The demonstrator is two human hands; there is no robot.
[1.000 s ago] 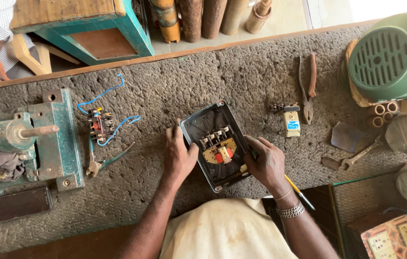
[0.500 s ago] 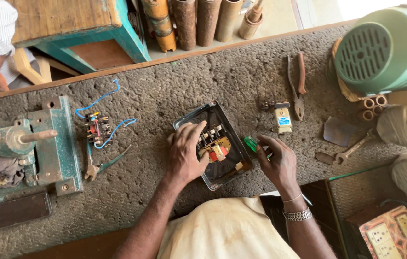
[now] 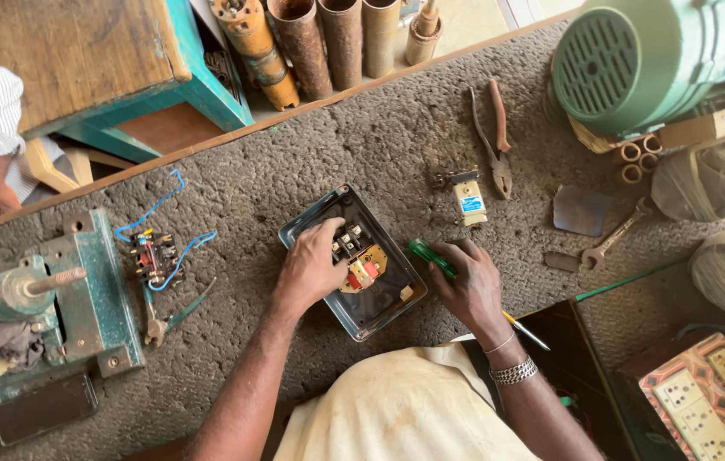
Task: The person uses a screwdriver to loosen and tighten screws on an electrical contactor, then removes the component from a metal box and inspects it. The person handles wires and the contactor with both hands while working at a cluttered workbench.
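Resting open on one starter box (image 3: 354,265), left grip (image 3: 309,271); right grip (image 3: 467,286) clasping one green screwdriver (image 3: 430,258).

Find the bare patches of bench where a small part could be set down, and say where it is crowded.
Free: the bench between the blue-wired part and the metal box, and above the box. Crowded: right of the pliers, around the wrench and green motor.
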